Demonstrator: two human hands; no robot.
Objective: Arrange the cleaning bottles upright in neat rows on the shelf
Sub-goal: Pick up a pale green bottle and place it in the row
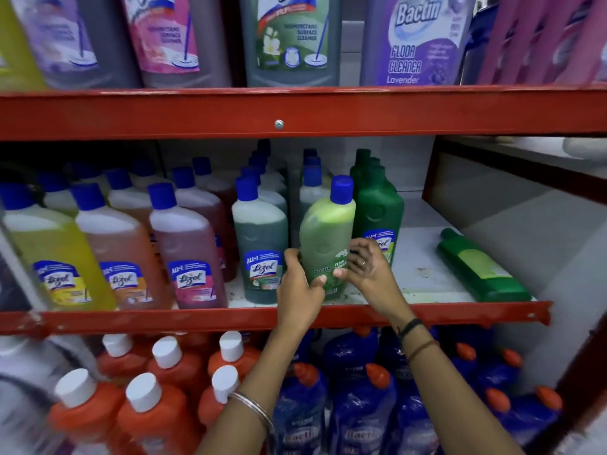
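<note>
While both hands are holding it, the light green plastic bottle with a blue cap [325,238] is standing on the red metal shelf [295,315], left hand [300,284] and right hand [369,267] wrapping its sides.

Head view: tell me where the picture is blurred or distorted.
Head view: the pink packs top right and the orange bottles bottom left are smeared; the wide lens bows the red shelf rail; the light green bottle, held by both hands, is fairly sharp.

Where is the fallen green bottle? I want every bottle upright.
Head view: the fallen green bottle lies on the middle shelf, far right, beyond the upright dark green bottle.
</note>
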